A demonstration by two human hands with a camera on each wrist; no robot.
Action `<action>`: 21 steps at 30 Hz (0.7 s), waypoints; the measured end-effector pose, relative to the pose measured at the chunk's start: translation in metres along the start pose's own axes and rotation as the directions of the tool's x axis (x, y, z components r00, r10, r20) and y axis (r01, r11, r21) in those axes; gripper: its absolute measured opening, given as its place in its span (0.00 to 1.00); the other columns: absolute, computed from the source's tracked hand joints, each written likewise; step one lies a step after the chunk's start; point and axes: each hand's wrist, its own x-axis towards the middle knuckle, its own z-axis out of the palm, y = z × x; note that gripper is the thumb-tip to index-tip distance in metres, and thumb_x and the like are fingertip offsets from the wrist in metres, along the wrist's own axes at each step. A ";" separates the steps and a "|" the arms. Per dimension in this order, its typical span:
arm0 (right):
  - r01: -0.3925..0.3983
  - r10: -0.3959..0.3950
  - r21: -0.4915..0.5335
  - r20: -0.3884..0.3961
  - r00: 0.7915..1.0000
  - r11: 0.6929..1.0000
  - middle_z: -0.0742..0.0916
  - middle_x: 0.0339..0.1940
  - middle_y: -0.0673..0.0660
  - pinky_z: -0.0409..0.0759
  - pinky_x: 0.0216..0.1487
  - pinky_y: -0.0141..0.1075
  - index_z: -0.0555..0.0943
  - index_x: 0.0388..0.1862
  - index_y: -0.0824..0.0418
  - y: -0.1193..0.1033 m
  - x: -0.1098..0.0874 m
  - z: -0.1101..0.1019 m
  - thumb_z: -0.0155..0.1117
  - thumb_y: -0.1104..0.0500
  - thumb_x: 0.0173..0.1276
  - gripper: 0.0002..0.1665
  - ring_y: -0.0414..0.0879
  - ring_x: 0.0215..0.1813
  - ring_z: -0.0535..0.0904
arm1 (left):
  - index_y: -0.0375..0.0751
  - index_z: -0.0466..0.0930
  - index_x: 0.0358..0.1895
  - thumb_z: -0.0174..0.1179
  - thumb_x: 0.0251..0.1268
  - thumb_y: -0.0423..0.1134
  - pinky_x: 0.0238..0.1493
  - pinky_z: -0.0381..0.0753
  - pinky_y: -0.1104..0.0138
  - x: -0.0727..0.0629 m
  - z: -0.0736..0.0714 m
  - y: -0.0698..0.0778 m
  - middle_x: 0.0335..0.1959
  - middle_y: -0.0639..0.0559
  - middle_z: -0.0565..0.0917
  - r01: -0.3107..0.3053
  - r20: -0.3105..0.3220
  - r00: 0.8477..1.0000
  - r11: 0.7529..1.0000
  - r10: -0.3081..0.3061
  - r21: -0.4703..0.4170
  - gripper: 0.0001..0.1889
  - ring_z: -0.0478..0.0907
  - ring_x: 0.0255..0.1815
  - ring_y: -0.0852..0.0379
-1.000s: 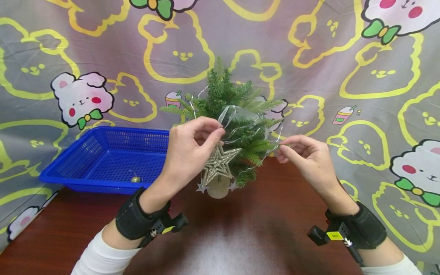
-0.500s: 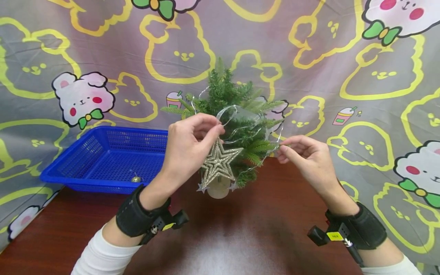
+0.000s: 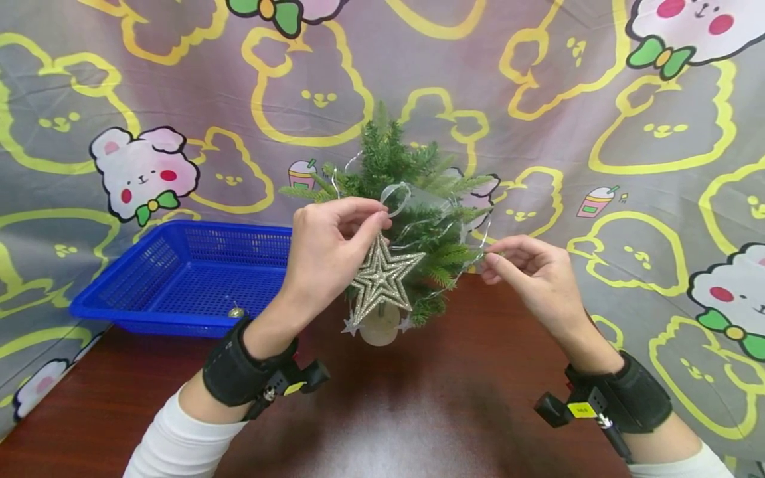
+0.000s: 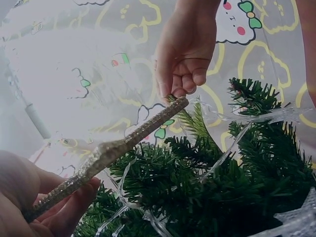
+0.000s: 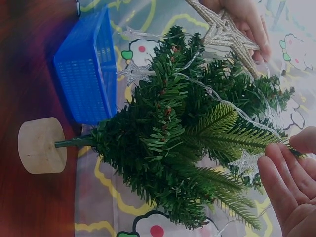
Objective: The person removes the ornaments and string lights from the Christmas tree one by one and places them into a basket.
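Observation:
My left hand [image 3: 331, 249] pinches the top of a gold glitter star ornament [image 3: 382, 279], which hangs in front of a small artificial Christmas tree [image 3: 388, 156]. A pale ribbon loop [image 3: 391, 187] sticks up past the fingertips. On the tree's right side, my right hand [image 3: 534, 265] pinches the tip of a green branch [image 5: 232, 138] between thumb and fingers. A clear light string [image 5: 212, 94] with star-shaped lights [image 5: 245, 165] winds through the branches. The tree stands upright on a round wooden base [image 5: 42, 145]. In the left wrist view, the star appears edge-on.
Left of the tree, a blue plastic basket [image 3: 128, 313] stands on the dark wooden table [image 3: 394, 411], with a small gold ball ornament [image 3: 236, 312] inside. A patterned cloth [image 3: 221, 79] hangs close behind the tree and along both sides.
The gold star has turned to face the head camera more and shifted slightly right. The ribbon loop has changed shape a little. Both hands stay almost in place.

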 end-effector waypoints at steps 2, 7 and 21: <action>-0.002 0.002 -0.011 -0.001 1.000 1.000 0.89 0.28 0.48 0.85 0.35 0.31 0.82 0.41 0.71 0.000 0.000 0.000 0.63 0.68 0.69 0.06 0.40 0.29 0.87 | 0.39 0.89 0.39 0.65 0.65 0.37 0.27 0.77 0.75 0.001 0.000 0.001 0.32 0.50 0.91 0.000 0.000 1.000 1.000 0.000 0.004 0.06 0.86 0.27 0.62; -0.008 0.008 -0.028 -0.003 1.000 1.000 0.89 0.28 0.49 0.85 0.35 0.31 0.82 0.41 0.70 0.000 0.000 0.000 0.63 0.68 0.68 0.06 0.40 0.29 0.87 | 0.39 0.89 0.39 0.66 0.64 0.37 0.27 0.77 0.75 0.003 0.000 0.002 0.31 0.50 0.90 -0.009 -0.014 1.000 1.000 0.009 0.007 0.06 0.86 0.27 0.62; -0.010 0.010 0.021 -0.002 1.000 1.000 0.89 0.29 0.57 0.85 0.34 0.31 0.82 0.40 0.71 0.001 0.002 0.000 0.64 0.68 0.68 0.06 0.40 0.29 0.87 | 0.39 0.89 0.38 0.67 0.64 0.37 0.26 0.76 0.75 0.008 0.001 0.002 0.30 0.51 0.90 -0.033 -0.038 0.999 0.999 0.032 -0.038 0.06 0.85 0.26 0.64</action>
